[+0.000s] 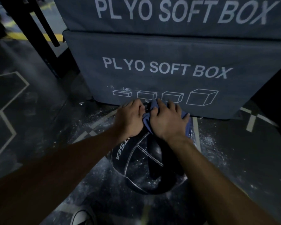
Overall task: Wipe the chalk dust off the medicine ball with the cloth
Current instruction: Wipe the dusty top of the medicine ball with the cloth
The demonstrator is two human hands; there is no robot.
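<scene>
On a dark gym floor [31, 127] sits a black medicine ball [141, 168], still flecked with white chalk. Atop its far side, the right hand [166, 118] presses flat on a blue cloth [147, 123]; the left hand [130, 117] curls, gripping the cloth's edge.

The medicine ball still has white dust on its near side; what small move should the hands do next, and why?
Probably draw the cloth down toward the person over the medicine ball. The right hand presses the cloth on the far top, the left hand rests beside it, and white specks show on the near panels.
</scene>
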